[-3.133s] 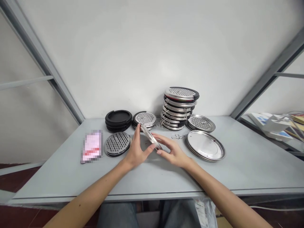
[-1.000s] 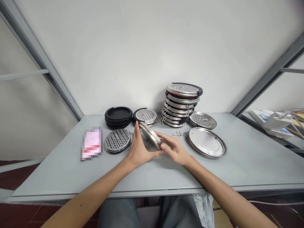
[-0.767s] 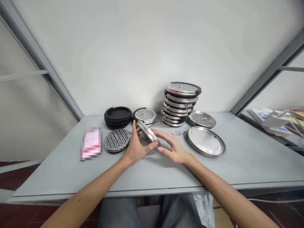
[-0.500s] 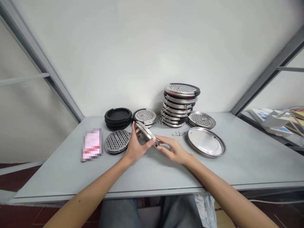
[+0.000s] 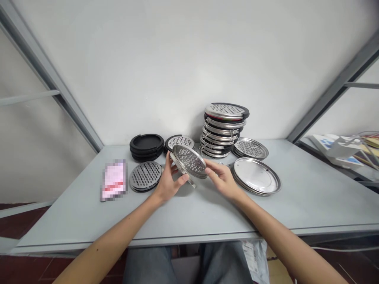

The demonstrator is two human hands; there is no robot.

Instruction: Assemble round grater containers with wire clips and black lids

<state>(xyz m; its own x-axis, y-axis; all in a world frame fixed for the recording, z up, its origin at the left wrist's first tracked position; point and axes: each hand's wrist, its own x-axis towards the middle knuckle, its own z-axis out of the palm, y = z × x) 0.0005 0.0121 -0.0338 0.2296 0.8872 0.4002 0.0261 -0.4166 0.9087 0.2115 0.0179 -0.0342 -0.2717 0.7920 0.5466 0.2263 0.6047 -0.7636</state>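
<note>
Above the middle of the table, my right hand (image 5: 222, 179) pinches the right edge of a round perforated metal disc (image 5: 190, 159). Tilted just below and left of it is a second metal disc (image 5: 185, 172), gripped by my left hand (image 5: 170, 183) with thumb and fingers around its edge. The two discs are apart at the lower right and close together at the upper left. Behind them a perforated disc in a black ring (image 5: 180, 142) lies partly hidden. Grey slotted discs (image 5: 145, 175) are stacked left of my left hand.
Black rings (image 5: 147, 145) are stacked at the back left, near a blurred pink packet (image 5: 114, 179). A tall stack of assembled discs (image 5: 223, 130) stands at the back. Right of it lie perforated discs (image 5: 251, 149) and plain metal plates (image 5: 257, 176) on the grey table (image 5: 207, 221).
The perforated disc has swung up and away from the other disc, so its holed face now shows. My right hand has moved slightly right and up with it.
</note>
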